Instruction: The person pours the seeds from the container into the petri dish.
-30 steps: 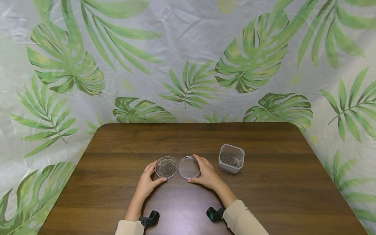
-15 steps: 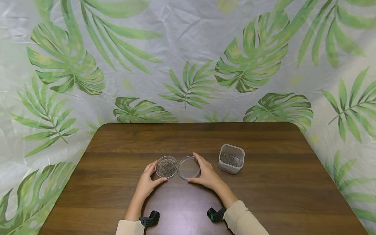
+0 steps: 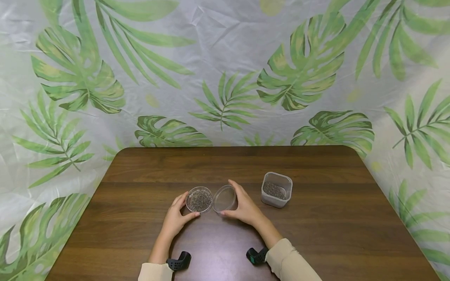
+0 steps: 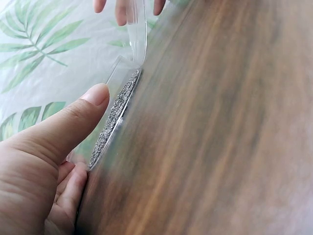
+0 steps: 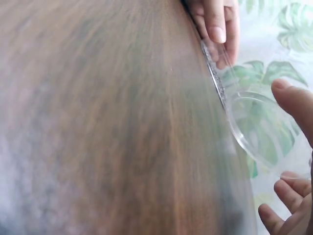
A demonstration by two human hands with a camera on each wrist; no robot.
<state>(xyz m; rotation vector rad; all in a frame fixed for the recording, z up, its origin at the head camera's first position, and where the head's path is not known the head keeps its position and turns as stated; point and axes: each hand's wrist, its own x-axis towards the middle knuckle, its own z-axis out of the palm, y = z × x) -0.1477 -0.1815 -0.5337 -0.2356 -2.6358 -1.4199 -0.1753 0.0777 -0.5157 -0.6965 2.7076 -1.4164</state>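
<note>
A clear round petri dish (image 3: pixel 199 200) with a layer of dark grey grains lies on the table, left of the middle. My left hand (image 3: pixel 176 215) holds it by the rim, thumb at the near side and fingers round the left. In the left wrist view the grains (image 4: pixel 115 117) show through its low wall. Just to the right, my right hand (image 3: pixel 247 207) grips the petri dish lid (image 3: pixel 224 200), clear and holding nothing, between thumb and fingertips. The lid is tilted, its right side raised and its left edge right at the dish's rim, as the right wrist view also shows.
A squarish translucent plastic tub (image 3: pixel 276 189) with more dark grains stands right of my right hand. The brown wooden table (image 3: pixel 225 164) ends at a leaf-print cloth (image 3: pixel 225 58) behind. Black wrist devices (image 3: pixel 179 261) sit at both wrists.
My right hand has tipped the lid up from lying nearly flat, lifting its right side and shifting slightly left. The left hand and the dish of grains have stayed put.
</note>
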